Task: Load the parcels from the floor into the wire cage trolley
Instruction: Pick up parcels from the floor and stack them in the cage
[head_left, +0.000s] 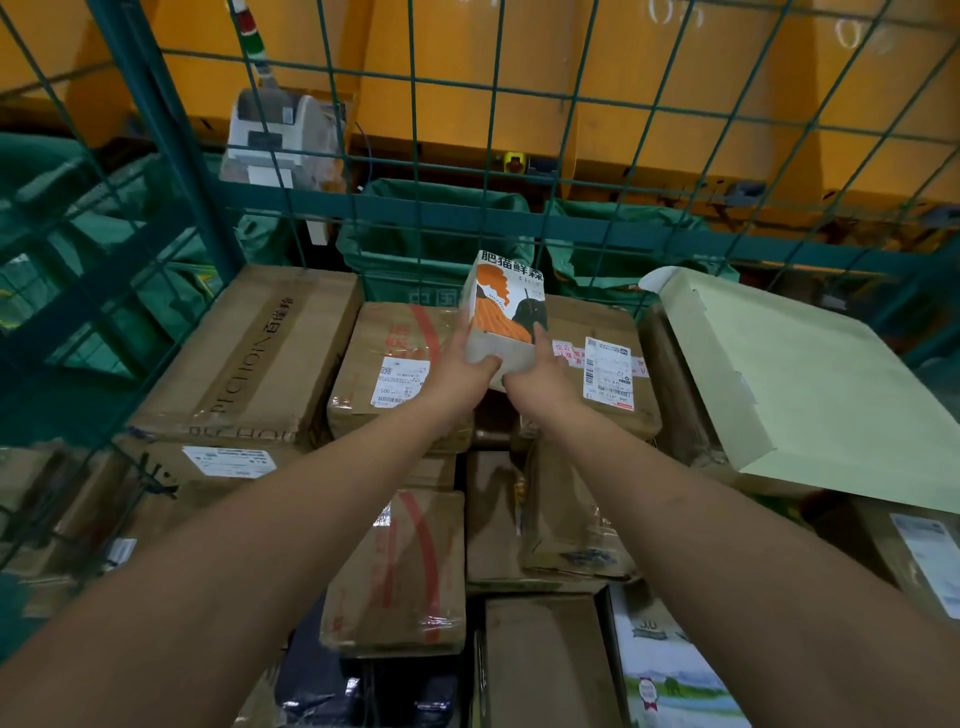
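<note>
Far left of the hands: green wire cage trolley (156, 171) wall, then a long brown carton (249, 353) printed PECHOIN. Just left of the hands: taped carton (395, 364) with a white label. Left hand (457, 376) curled round the near left corner of a small white-and-orange printed box (506, 312); right hand (543, 379) gripping its near right corner. Box held tilted above the gap between two stacked cartons, near the back mesh. Right of the hands: labelled carton (605, 364), then a pale green flat box (810, 389) lying aslant. Likely risks: small box slipping into the gap, or toppling if released while tilted.
</note>
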